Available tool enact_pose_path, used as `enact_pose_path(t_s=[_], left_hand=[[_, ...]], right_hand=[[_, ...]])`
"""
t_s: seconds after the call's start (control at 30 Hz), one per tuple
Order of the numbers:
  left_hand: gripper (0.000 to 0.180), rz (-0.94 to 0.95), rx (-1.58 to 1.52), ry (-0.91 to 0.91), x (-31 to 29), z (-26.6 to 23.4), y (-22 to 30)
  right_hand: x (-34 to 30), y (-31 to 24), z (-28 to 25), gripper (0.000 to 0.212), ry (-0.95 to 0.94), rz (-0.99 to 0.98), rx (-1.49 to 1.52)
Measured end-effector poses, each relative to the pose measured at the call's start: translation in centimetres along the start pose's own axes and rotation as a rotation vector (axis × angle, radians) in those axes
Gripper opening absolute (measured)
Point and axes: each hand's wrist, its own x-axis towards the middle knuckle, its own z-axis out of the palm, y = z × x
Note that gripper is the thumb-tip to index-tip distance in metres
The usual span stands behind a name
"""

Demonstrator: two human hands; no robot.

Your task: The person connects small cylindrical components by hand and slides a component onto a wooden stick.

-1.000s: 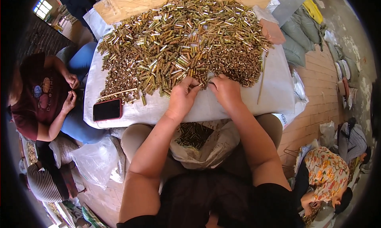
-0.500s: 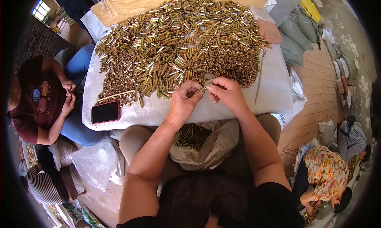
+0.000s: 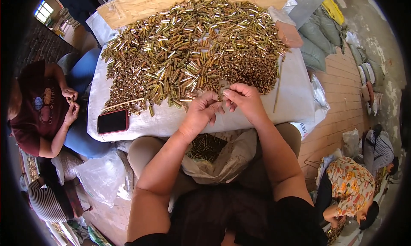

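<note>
My left hand (image 3: 200, 113) is over the near edge of the pile, its fingers loosely apart and no piece visible in them. Beside it, my right hand (image 3: 244, 101) has thumb and fingers pinched together; anything between them is too small to make out. Before both hands spreads a heap of brass-coloured metal tubes (image 3: 171, 53). Shorter ring-like brass pieces (image 3: 252, 70) are heaped at the right, and more such short pieces (image 3: 124, 85) at the left. Below my hands, an open pale sack (image 3: 214, 171) between my knees holds dark brassy tubes (image 3: 206, 147).
A phone (image 3: 112, 122) and a thin stick (image 3: 124, 104) lie on the white-covered table (image 3: 162, 125); another stick (image 3: 279, 85) is at the right. A wooden board (image 3: 192, 2) and a reddish block (image 3: 289, 34) border the heap. Co-workers sit at left (image 3: 51, 104) and lower right (image 3: 349, 186).
The thin brass tube held between my hands is no longer visible there. My left fingers have loosened and spread downward; my right hand has stayed almost in place.
</note>
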Motion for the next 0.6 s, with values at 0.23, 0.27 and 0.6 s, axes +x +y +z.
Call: enact_pose_path(t_s=[0.23,0.27,0.6], left_hand=[[0.005,0.275,0.187,-0.011,0.6,-0.4,-1.9],[0.007,0.229,0.198,-0.006,0.6,-0.4,-1.9],[0.010,0.328,0.464,0.075,0.2,-0.4,-2.0]], right_hand=[[-0.1,0.0,-0.2,0.019,-0.040,0.000,-0.115],[-0.1,0.1,-0.3,0.020,-0.038,-0.007,-0.132],[-0.4,-0.1,-0.4,0.021,0.000,-0.058,-0.429]])
